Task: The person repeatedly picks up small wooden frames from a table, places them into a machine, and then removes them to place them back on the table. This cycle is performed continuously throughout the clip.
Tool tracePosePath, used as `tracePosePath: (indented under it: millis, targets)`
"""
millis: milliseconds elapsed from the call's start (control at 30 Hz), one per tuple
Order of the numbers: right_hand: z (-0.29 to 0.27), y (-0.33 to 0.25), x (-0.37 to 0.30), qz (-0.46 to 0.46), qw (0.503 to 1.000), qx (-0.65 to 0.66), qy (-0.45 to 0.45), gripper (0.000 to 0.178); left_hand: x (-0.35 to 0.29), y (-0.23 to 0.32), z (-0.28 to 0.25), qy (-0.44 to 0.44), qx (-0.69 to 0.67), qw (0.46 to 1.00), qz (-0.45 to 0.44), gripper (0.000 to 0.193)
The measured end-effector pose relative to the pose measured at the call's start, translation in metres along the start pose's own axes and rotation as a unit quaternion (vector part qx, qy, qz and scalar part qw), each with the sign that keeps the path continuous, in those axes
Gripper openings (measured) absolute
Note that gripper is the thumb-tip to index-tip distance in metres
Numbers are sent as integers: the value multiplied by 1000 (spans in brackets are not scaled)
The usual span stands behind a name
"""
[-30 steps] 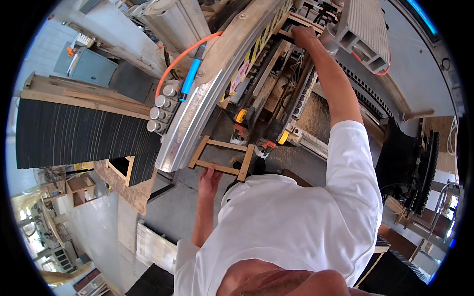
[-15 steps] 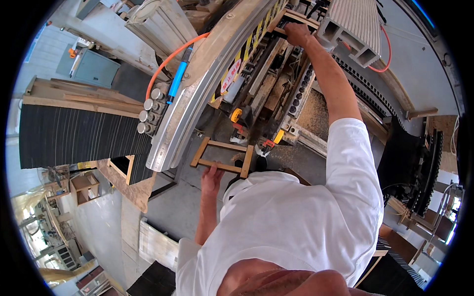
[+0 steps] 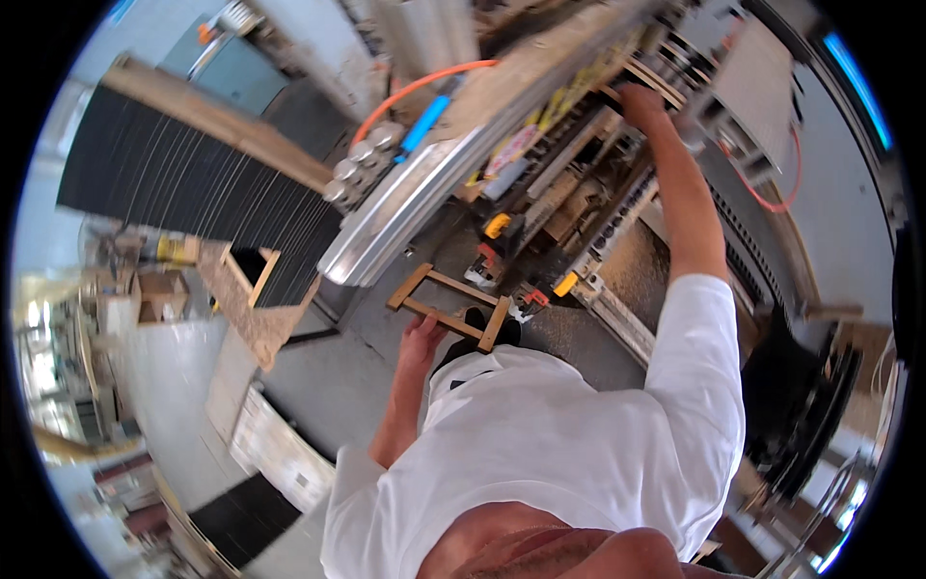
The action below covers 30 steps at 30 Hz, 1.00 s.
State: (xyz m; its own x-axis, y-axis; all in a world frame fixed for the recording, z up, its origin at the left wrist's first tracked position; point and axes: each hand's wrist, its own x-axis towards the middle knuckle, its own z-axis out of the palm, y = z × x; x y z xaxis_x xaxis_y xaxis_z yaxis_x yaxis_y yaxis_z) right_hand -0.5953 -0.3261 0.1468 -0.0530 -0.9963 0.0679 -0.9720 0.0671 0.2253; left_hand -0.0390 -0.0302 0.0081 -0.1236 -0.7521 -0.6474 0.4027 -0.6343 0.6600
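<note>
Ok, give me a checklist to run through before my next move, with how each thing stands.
1. Left hand on the wooden frame: ok, fingers at its near rail.
2. Right hand clear of the machine: not ok, it reaches over the far end.
3. Right hand's grip: cannot tell, small and blurred.
4. Sawdust cleared away: not ok, plenty lies beside the rollers.
5. Machine stopped: cannot tell.

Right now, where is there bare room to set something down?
Grey floor lies bare between the left forearm and the whitish panel. Crowded: the machine's rails near the right hand, and the black stack.
</note>
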Motion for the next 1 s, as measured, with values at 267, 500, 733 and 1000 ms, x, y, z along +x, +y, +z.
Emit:
tracePosePath:
  millis: [267,500,733,1000]
  targets:
    - [0,4,5,22,998,-9,-51,17,-5,5,-4,43,13,998,39,33]
    - [-2,9,7,8,995,-45,-88,23,-15,11,-13,71,30,994,71,36]
    - [-18,-4,3,26,993,-52,-100,28,-45,38,-71,116,32,986,116,37]
    - [-78,-29,-43,26,981,177,79,26,-88,150,-200,169,26,945,277,32]
